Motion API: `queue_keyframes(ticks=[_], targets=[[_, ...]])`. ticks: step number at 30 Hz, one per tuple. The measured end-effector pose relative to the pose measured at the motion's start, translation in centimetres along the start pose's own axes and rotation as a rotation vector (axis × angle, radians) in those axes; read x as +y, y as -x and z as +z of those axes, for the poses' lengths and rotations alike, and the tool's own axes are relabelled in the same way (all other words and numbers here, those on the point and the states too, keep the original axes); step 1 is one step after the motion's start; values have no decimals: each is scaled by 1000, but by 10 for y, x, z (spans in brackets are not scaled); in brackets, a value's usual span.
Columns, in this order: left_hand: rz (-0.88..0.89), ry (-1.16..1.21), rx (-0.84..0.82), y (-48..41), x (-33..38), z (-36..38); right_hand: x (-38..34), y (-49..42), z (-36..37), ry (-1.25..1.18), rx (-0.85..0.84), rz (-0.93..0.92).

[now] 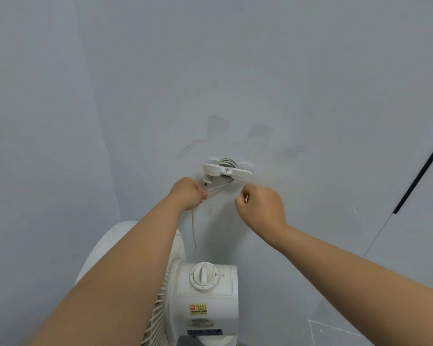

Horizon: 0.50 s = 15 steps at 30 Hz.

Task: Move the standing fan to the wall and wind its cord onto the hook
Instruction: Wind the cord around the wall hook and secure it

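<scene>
The standing fan (205, 290) stands close against the wall (235, 71). Several turns of its cord (193, 228) sit on the hook (226, 170), with the plug (207, 180) just beside it. The left hand (188, 193) pinches the cord below the hook. The right hand (260, 208) is curled; whether it holds anything I cannot tell. A slack grip may let the turns slip off, and a hard pull could tear the hook loose.

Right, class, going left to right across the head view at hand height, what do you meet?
left hand, gripping the cord → wall hook with cord wound on it → right hand → dark strip at the far right.
</scene>
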<state>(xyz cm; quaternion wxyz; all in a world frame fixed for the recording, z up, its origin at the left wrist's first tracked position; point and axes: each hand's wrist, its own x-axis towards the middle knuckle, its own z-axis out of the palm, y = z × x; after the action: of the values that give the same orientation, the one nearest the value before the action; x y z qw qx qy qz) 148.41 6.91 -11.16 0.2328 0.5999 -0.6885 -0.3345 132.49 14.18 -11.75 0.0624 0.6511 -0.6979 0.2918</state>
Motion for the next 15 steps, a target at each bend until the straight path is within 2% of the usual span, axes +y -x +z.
queue_keyframes(ticks=[3, 5, 8, 11, 15], targets=[[-11, -40, 68, -3, 0, 1, -13, -10, -14, -58, 331, -250], [1, -77, 114, -4, 2, 3, -18, -20, -19, -48, 408, -360], [15, -107, 166, -6, 5, 3, -22, -33, -21, 73, 342, -440], [3, -137, 184, -9, 5, 4, -20, -37, -15, 194, 205, -476], [-90, -170, 280, -7, 7, 1, -23, -33, -16, 159, 66, -424]])
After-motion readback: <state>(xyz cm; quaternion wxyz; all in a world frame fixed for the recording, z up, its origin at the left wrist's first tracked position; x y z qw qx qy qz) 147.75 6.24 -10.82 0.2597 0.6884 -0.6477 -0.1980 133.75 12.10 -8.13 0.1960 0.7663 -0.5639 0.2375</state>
